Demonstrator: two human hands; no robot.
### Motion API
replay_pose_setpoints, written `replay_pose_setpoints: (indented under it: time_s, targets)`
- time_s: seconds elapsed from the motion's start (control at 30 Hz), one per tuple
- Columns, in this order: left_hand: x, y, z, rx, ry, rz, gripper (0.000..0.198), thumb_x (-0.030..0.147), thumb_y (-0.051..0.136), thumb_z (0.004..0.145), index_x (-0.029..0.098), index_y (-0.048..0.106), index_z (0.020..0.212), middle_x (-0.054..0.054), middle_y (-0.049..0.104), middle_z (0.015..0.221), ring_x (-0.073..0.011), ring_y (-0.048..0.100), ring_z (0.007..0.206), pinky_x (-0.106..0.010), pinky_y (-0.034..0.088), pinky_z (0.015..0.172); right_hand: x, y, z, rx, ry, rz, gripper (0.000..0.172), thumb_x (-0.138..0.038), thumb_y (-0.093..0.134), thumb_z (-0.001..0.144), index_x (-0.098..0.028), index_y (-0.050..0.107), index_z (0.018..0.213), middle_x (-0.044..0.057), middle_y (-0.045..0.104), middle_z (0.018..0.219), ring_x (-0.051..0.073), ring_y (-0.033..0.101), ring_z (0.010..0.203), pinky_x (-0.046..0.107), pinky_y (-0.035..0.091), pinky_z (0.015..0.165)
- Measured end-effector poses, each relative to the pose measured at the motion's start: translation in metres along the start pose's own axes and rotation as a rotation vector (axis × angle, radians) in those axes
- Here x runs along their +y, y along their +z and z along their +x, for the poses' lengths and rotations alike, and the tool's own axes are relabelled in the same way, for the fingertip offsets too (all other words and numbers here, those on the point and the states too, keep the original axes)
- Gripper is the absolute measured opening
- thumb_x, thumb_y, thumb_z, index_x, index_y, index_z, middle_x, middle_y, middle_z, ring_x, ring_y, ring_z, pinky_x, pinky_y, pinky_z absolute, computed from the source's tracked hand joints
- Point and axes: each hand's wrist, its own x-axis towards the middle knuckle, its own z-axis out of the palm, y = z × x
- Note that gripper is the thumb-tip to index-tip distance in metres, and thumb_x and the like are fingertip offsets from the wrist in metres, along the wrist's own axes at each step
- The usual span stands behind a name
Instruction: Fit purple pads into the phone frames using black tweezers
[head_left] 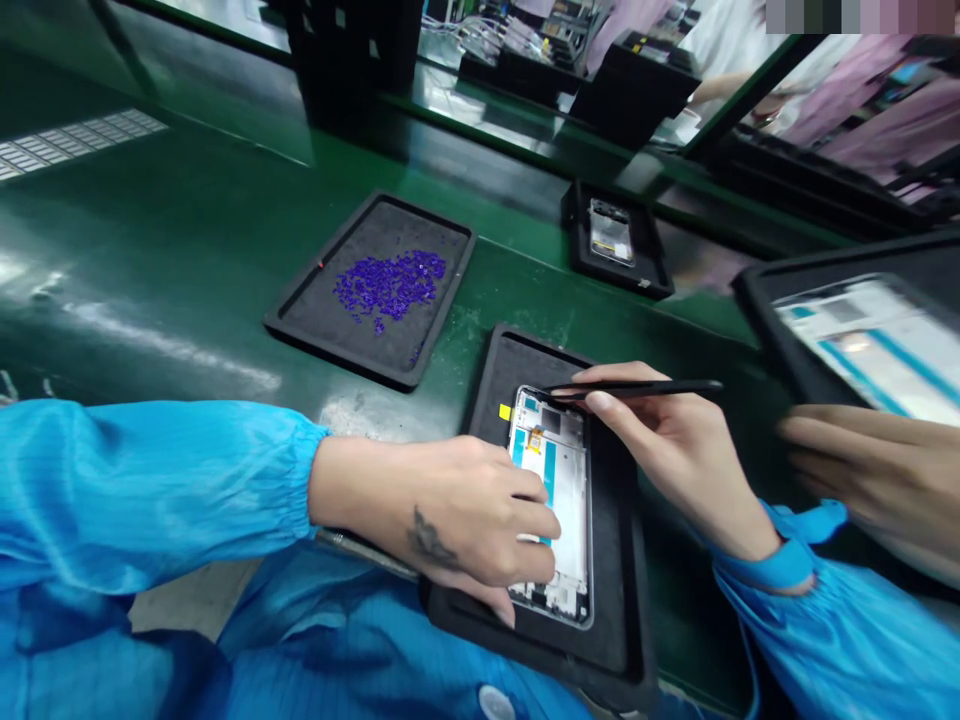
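A white phone frame (566, 480) lies in a black tray (622, 560) at the near edge of the green bench. My left hand (457, 515) rests on the frame's lower left side, fingers curled and pressing it down. My right hand (675, 450) pinches black tweezers (637, 388) whose tips reach the frame's top left corner, beside a small yellow tag (505, 411).
A black tray (300, 310) with several tiny purple parts (390, 285) sits at centre left. Another tray with a phone frame (611, 232) lies further back. At the right, another person's hand (877, 480) holds a tray (765, 330) with a white frame. Black bins stand at the back.
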Motion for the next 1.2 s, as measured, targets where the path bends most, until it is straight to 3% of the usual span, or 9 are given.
replay_pose_setpoints:
  time_s: [0.37,0.6,0.87,1.2]
  targets:
    - [-0.0006,0.0029,-0.0013,0.041,-0.010,-0.029,0.042,0.055,0.045,0.101,0.019,0.068,0.105,-0.006,0.068,0.115,-0.0200,0.062,0.093,-0.037,0.047,0.067,0.0052,0.0055,-0.0055,0.018,0.032,-0.013,0.018,-0.038,0.060,0.098,-0.025,0.068,0.108,0.005,0.074,0.106,0.023,0.072,0.096,0.038,0.059,0.083]
    - [-0.0010,0.0043,-0.0018,0.090,-0.007,-0.038,0.040,0.055,0.051,0.099,0.019,0.069,0.102,-0.007,0.069,0.112,-0.0199,0.063,0.092,-0.036,0.047,0.067,0.0014,0.0022,-0.0019,0.018,0.013,-0.021,0.017,-0.037,0.061,0.097,-0.025,0.072,0.099,0.004,0.075,0.103,0.023,0.073,0.090,0.036,0.060,0.079]
    - [-0.0006,0.0021,-0.0011,0.010,-0.014,-0.037,0.044,0.054,0.041,0.103,0.019,0.068,0.107,-0.006,0.068,0.116,-0.0211,0.062,0.099,-0.037,0.049,0.068,0.0058,0.0042,-0.0035,0.020,-0.006,-0.049,0.017,-0.036,0.061,0.097,-0.024,0.070,0.105,0.004,0.074,0.102,0.021,0.072,0.090,0.032,0.058,0.074]
    - [-0.0023,0.0070,-0.0010,0.064,0.011,-0.023,0.044,0.055,0.042,0.103,0.018,0.067,0.104,-0.006,0.066,0.120,-0.0212,0.061,0.104,-0.037,0.048,0.073,0.0054,0.0026,-0.0039,0.006,0.000,-0.042,0.019,-0.036,0.059,0.098,-0.023,0.070,0.105,0.004,0.074,0.104,0.020,0.072,0.087,0.030,0.058,0.072]
